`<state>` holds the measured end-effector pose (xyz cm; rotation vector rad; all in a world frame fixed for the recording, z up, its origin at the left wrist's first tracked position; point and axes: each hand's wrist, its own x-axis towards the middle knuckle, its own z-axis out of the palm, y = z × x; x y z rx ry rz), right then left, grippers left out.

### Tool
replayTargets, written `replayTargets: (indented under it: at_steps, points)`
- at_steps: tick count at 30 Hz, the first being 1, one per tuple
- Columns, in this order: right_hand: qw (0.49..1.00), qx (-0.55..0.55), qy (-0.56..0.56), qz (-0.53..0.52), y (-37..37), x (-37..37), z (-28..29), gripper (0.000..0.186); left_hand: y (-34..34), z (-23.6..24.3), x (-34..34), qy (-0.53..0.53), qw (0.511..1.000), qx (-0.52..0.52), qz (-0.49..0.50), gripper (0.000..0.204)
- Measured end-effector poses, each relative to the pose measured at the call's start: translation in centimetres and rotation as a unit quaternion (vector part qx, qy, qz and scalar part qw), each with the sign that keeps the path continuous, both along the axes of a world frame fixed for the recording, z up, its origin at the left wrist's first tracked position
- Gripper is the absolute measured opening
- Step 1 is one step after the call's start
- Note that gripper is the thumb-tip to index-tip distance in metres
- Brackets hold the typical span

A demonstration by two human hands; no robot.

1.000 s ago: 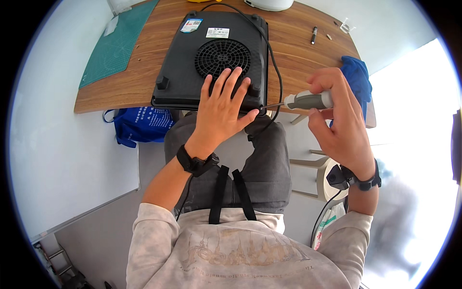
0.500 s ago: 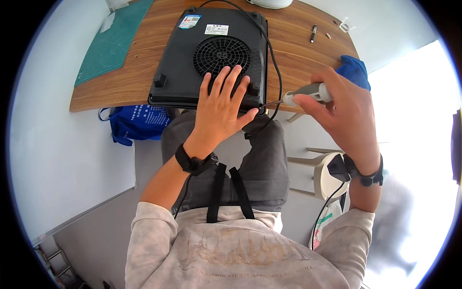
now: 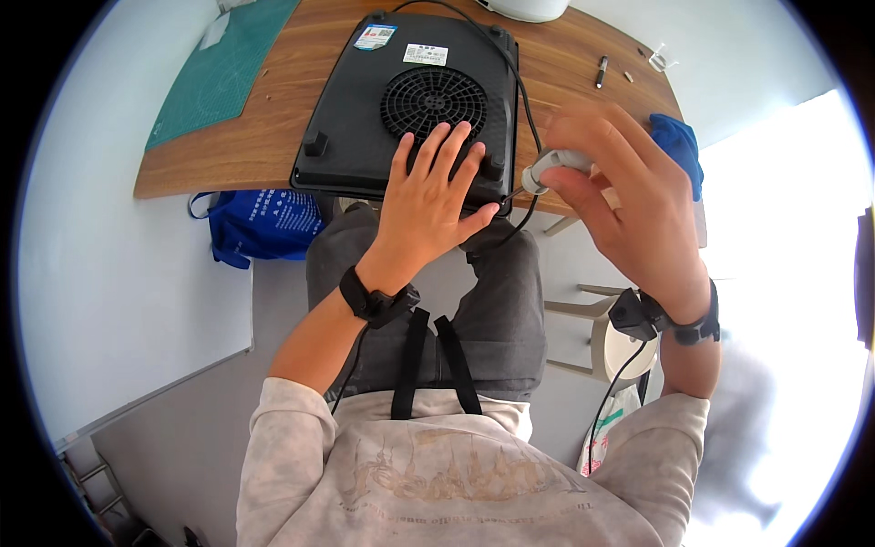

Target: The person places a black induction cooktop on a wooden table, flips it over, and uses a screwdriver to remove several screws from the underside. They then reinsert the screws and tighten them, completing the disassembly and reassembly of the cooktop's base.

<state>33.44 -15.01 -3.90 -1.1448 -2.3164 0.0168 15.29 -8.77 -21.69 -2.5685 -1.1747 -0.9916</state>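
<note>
A black induction cooker [image 3: 351, 109] lies upside down at the table's near edge, its round fan grille [image 3: 434, 102] and rubber feet facing up. My left hand [image 3: 419, 205] rests flat near its front right part, fingers spread and fingertips reaching the grille. In my right hand [image 3: 633, 201] is a screwdriver [image 3: 551, 166] with a grey and white handle, held between thumb and fingers. Its shaft slants down to the cooker's near right corner, where the tip meets the edge; any screw there is too small to make out.
A black power cord [image 3: 524, 96] runs along the cooker's right side and hangs past the table edge. On the wooden table [image 3: 565, 55] are a green cutting mat [image 3: 214, 82] and a pen [image 3: 602, 71]. A blue bag [image 3: 264, 223] hangs below left; a pale stool [image 3: 611, 354] stands right.
My right hand has rolled over, and the screwdriver's handle now stands more upright and closer to the cooker. My left hand stays in place on the cooker, while the whole view has shifted slightly.
</note>
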Motion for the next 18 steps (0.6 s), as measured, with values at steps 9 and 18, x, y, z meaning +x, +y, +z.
replayTargets:
  at_steps: [9, 18]
  points:
    - [0.999, -0.010, -0.032, -0.026, -0.7, 0.4, 1.3, 0.029, -0.1, 0.0, -0.1, 0.002, 1.000, -0.005, 0.004, 0.065]
    - [0.953, 0.134, -0.189, -0.195, 1.7, 0.5, 0.2, 0.051, 0.0, -0.5, 0.0, -0.003, 1.000, 0.001, 0.005, 0.063]
